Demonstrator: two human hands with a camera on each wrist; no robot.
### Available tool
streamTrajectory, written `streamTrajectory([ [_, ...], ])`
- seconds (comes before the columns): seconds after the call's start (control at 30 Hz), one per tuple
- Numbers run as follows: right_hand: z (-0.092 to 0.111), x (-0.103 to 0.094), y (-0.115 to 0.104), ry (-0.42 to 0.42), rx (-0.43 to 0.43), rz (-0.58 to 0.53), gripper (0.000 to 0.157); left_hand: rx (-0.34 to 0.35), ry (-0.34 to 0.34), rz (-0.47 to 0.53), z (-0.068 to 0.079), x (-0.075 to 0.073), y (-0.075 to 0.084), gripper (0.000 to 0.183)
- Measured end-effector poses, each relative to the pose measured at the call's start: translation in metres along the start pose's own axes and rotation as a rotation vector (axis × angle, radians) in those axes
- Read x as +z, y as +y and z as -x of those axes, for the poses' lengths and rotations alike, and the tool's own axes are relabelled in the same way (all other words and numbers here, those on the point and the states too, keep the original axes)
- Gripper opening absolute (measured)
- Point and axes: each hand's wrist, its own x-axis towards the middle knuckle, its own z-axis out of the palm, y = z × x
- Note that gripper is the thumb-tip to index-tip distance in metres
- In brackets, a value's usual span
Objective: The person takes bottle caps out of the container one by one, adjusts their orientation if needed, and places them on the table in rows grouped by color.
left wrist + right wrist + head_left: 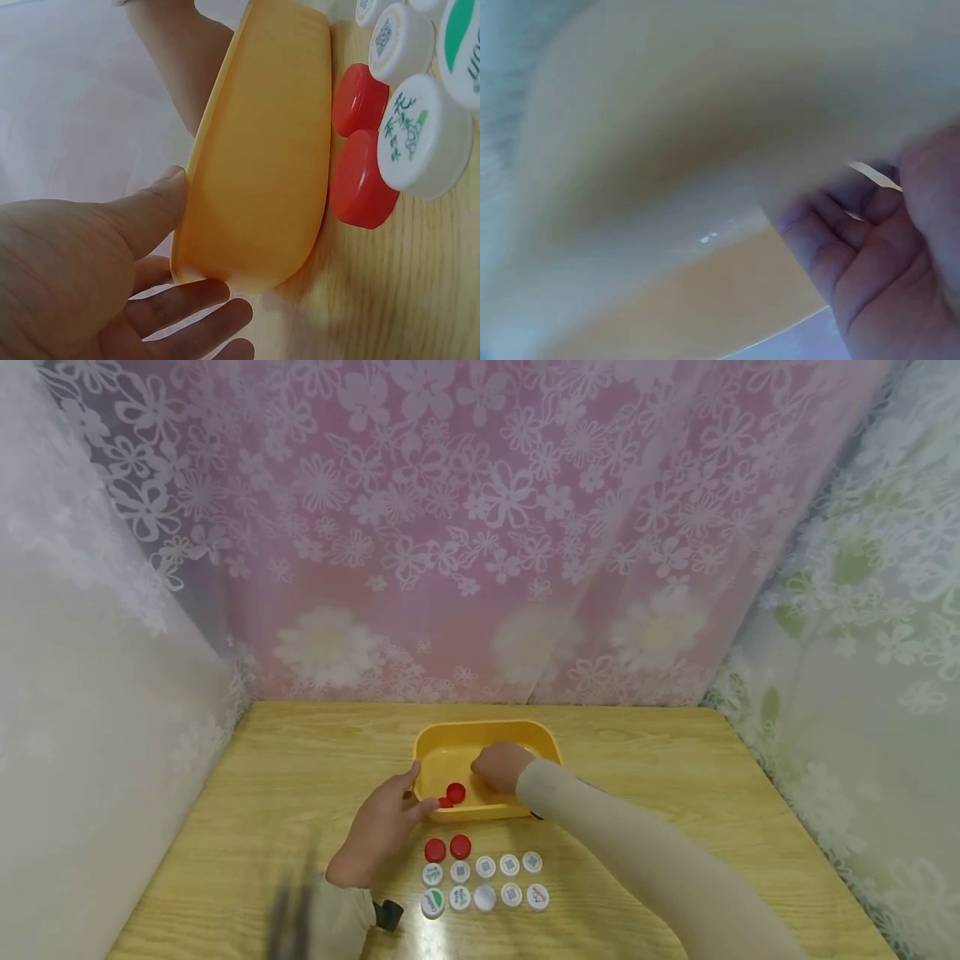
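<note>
A yellow plastic bin (pixel 480 732) stands on the wooden table. My left hand (pixel 386 818) holds its near left corner, thumb (pixel 154 206) at the rim and the other fingers by the outer wall. My right hand (pixel 501 766) reaches down inside the bin, fingers curled in the right wrist view; I cannot tell what they hold. Red bottle caps (pixel 456 792) lie in the bin's near left part. In front of the bin, two red caps (pixel 461 847) sit above two rows of white bottle caps (pixel 485 867).
The wooden table (pixel 300 752) runs back to a pink flowered curtain (pixel 465 527). Pale curtains (pixel 847 652) hang along both sides. My right sleeve (pixel 637 843) crosses over the table's right part.
</note>
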Motion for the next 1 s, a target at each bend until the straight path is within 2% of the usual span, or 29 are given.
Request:
streamTrajectory([
  [0.13,0.006,0.005,0.007,-0.023,0.027,-0.110,0.016,-0.001,-0.011,0.008,0.001,0.002,-0.001,0.076],
  [0.2,0.008,0.004,0.014,-0.012,0.025,-0.115,0.013,0.004,-0.010,0.005,-0.001,0.001,-0.001,0.075],
  [0.27,0.012,-0.004,0.019,0.036,0.006,-0.104,0.005,0.002,-0.007,-0.005,-0.002,0.000,0.000,0.076],
  [0.33,0.021,-0.017,0.016,0.139,-0.029,-0.085,0.010,-0.001,-0.005,-0.013,-0.003,-0.001,0.001,0.076],
  [0.4,0.034,-0.029,0.009,0.290,-0.089,-0.070,0.020,-0.003,-0.003,-0.021,-0.003,-0.001,0.000,0.076],
  [0.47,0.050,-0.037,-0.003,0.441,-0.157,-0.106,0.025,0.004,-0.003,-0.025,-0.002,-0.001,0.000,0.076],
  [0.53,0.068,-0.037,-0.015,0.566,-0.214,-0.134,0.024,0.020,0.001,-0.029,-0.001,-0.001,-0.001,0.076],
  [0.6,0.083,-0.031,-0.027,0.636,-0.261,-0.162,0.020,0.033,0.001,-0.025,-0.001,-0.001,-0.001,0.076],
  [0.67,0.096,-0.020,-0.035,0.640,-0.269,-0.185,0.017,0.046,0.003,-0.023,-0.001,-0.001,-0.001,0.077],
  [0.73,0.103,-0.007,-0.040,0.598,-0.246,-0.202,0.016,0.046,0.002,-0.023,-0.001,-0.001,-0.001,0.077],
  [0.9,0.107,0.020,-0.045,0.449,-0.159,-0.214,0.015,0.037,-0.001,-0.014,0.001,-0.001,0.000,0.076],
  [1.0,0.106,0.029,-0.048,0.430,-0.136,-0.223,0.016,0.032,-0.001,-0.004,0.002,-0.002,0.000,0.076],
])
